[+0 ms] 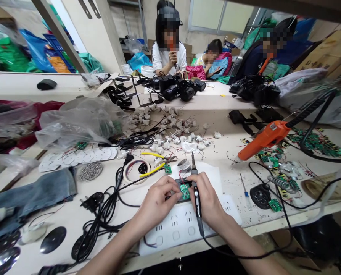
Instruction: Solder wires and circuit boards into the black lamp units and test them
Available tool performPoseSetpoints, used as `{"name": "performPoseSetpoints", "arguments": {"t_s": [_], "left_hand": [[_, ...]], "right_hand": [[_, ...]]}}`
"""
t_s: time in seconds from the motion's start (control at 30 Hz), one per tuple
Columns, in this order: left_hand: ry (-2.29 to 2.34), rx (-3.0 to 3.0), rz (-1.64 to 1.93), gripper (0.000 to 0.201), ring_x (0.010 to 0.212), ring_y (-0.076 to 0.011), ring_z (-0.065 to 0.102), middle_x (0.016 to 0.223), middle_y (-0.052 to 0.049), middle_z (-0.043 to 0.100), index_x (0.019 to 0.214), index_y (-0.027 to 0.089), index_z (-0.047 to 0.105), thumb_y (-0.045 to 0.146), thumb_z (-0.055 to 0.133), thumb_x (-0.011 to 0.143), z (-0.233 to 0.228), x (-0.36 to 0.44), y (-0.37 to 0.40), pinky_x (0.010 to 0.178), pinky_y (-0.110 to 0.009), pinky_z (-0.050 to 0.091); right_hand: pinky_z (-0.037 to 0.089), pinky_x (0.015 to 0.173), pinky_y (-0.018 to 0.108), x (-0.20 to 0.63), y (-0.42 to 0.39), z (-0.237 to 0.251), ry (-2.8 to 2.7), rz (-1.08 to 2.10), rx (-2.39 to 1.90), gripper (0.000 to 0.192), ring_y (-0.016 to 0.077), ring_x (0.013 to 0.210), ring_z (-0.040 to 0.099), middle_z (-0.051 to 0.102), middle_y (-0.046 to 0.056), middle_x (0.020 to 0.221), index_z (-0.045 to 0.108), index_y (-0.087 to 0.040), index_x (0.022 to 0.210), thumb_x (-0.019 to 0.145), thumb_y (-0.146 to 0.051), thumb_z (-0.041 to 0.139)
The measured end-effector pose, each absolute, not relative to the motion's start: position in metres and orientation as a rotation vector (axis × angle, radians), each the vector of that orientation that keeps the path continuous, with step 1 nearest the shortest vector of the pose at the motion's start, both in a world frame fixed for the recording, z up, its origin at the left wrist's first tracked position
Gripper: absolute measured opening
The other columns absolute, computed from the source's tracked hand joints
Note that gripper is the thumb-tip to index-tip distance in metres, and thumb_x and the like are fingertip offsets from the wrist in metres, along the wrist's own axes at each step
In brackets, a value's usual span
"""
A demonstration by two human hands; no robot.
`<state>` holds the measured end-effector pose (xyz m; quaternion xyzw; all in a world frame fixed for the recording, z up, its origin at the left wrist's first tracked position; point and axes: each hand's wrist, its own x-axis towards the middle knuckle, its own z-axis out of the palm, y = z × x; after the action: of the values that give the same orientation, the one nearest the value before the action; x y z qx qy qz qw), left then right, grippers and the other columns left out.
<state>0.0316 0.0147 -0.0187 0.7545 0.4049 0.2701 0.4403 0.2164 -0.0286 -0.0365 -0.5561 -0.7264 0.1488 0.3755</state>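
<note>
My left hand [156,200] pinches a small black part carrying a green circuit board [184,190], held just above a white power strip [176,225]. A black soldering iron [195,183] sits in my right hand [206,198], tip pointing up and away from me, its cord trailing off the near table edge. Both hands meet over the board at the front centre of the workbench [230,183].
An orange glue gun [266,137] lies to the right, beside green boards and a coiled iron stand [279,183]. Yellow-handled cutters [153,162], a tape roll, small motors, black cables and plastic bags crowd the bench. Three people sit across the table.
</note>
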Motion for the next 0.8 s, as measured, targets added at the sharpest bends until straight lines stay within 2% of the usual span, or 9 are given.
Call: {"name": "performPoseSetpoints", "arguments": {"t_s": [0.1,0.17,0.47,0.67,0.8], "left_hand": [[0.964,1.888,0.650,0.018,0.094,-0.0194,0.063,0.106,-0.007,0.063,0.077,0.020,0.070,0.023,0.056,0.088,-0.0193,0.0311,0.0136,0.082,-0.031,0.048],[0.961,1.893,0.636,0.017,0.094,-0.0193,0.063,0.108,-0.007,0.063,0.077,0.020,0.070,0.022,0.056,0.088,-0.0208,0.0313,0.0121,0.082,-0.031,0.049],[1.110,1.794,0.670,0.015,0.070,-0.0140,0.055,0.083,-0.003,0.056,0.069,0.018,0.067,0.022,0.060,0.082,-0.0229,0.0317,0.0134,0.058,-0.024,0.043],[1.157,1.841,0.605,0.015,0.072,-0.0142,0.058,0.079,-0.002,0.057,0.062,0.018,0.062,0.007,0.055,0.070,-0.0189,0.0313,0.0108,0.063,-0.024,0.045],[1.181,1.918,0.560,0.016,0.069,-0.0134,0.055,0.080,-0.001,0.056,0.064,0.018,0.058,0.006,0.052,0.071,-0.0174,0.0321,0.0054,0.062,-0.024,0.043]], "right_hand": [[0.053,0.071,0.031,0.2154,-0.0270,-0.0371,-1.835,0.373,-1.445,0.031,0.0183,0.081,0.058,0.047,0.004,0.098,0.048,-0.022,0.116,0.090,-0.007,0.043],[0.052,0.072,0.032,0.2157,-0.0252,-0.0367,-1.826,0.376,-1.461,0.031,0.0191,0.083,0.058,0.047,0.005,0.098,0.048,-0.022,0.117,0.090,-0.007,0.043],[0.053,0.073,0.029,0.2113,-0.0249,-0.0337,-1.916,0.429,-1.385,0.031,0.0196,0.088,0.059,0.050,0.005,0.100,0.050,-0.024,0.117,0.090,-0.009,0.044],[0.052,0.072,0.028,0.2136,-0.0263,-0.0368,-1.916,0.432,-1.376,0.033,0.0180,0.084,0.059,0.049,0.004,0.099,0.050,-0.023,0.117,0.089,-0.007,0.043],[0.052,0.071,0.028,0.2139,-0.0261,-0.0379,-1.919,0.436,-1.375,0.035,0.0175,0.082,0.058,0.049,0.004,0.099,0.050,-0.023,0.118,0.089,-0.005,0.044]]}}
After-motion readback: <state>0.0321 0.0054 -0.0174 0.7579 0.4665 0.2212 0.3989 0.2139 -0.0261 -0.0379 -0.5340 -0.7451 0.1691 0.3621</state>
